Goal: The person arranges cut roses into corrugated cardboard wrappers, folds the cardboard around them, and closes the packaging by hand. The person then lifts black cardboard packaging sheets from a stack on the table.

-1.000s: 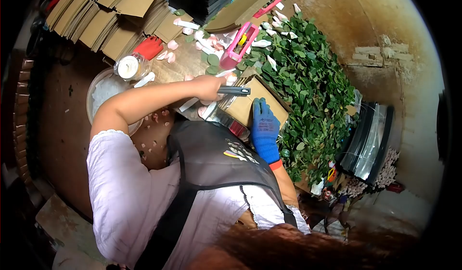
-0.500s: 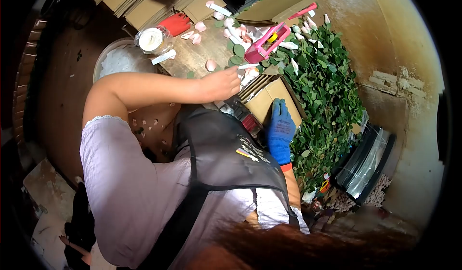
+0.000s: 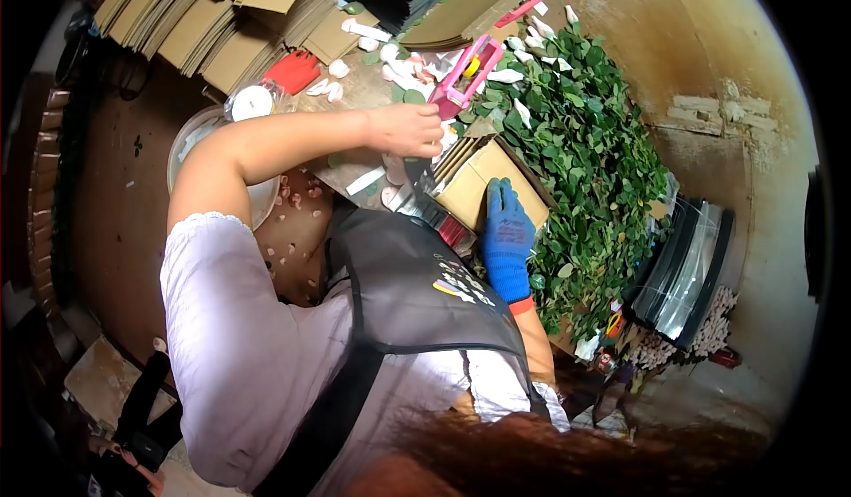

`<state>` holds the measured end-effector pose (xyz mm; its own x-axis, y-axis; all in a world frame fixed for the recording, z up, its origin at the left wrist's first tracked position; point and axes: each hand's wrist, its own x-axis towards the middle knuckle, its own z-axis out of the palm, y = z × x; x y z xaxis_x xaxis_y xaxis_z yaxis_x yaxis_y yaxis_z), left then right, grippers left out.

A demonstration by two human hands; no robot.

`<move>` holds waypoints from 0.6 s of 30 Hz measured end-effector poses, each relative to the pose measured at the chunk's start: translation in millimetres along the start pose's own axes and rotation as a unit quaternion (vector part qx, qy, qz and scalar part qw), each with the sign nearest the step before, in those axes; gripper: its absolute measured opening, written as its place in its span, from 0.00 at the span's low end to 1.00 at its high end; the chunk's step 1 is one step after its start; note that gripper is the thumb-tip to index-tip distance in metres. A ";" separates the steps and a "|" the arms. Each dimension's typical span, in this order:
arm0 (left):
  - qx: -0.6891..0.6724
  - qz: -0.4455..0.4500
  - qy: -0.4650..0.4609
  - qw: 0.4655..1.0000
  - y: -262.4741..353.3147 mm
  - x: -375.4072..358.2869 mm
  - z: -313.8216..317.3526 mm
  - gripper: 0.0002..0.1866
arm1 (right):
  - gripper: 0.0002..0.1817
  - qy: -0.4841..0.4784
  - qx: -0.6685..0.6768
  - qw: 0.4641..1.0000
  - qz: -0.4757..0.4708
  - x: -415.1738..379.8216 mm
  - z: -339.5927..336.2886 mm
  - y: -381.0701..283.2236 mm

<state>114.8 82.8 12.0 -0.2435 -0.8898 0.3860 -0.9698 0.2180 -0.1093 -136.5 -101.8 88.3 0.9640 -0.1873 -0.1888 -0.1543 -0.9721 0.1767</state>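
Note:
My left hand is bare and raised over the table, with its fingers curled together beside a pink tape dispenser. Whatever it may hold is hidden. A blue work glove with a red-orange cuff covers my right hand. Its fingers lie stretched out, flat on a brown cardboard piece with several cardboard edges behind it. A white strip rests near the table edge below my left forearm. Pale pink petals and white rosebuds are scattered around the dispenser.
A large heap of green leafy stems fills the right side. Stacked flat cardboard stands at upper left. A red glove, a roll of white tape and a whitish tub are nearby. Another person's arm shows at lower left.
My left hand has risen slightly and shifted left, and the white strip at its fingertips no longer shows there. My right hand stays flat on the cardboard. The view has shifted a little.

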 end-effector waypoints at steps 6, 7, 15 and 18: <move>0.166 -0.186 -0.057 0.967 -6.5 33.7 26.7 0.09 | 0.32 0.002 0.024 1.000 0.011 -0.5 -3.3 -3.4; 0.149 -0.168 -0.038 0.974 -9.5 38.7 32.0 0.09 | 0.32 0.012 0.021 1.000 0.007 -0.7 -1.7 -2.5; 0.081 -0.031 0.012 0.996 -42.5 60.3 27.2 0.06 | 0.32 0.024 0.026 0.999 0.022 -0.9 0.7 -4.2; 0.051 -0.050 -0.066 0.995 -44.0 68.9 29.5 0.05 | 0.31 0.023 0.021 0.999 0.020 -1.7 -2.6 -5.0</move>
<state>141.2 0.1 16.5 -0.1362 -0.9512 0.2768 -0.9809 0.0903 -0.1723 -136.9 -96.3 90.2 0.9656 -0.2208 -0.1374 -0.2012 -0.9690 0.1433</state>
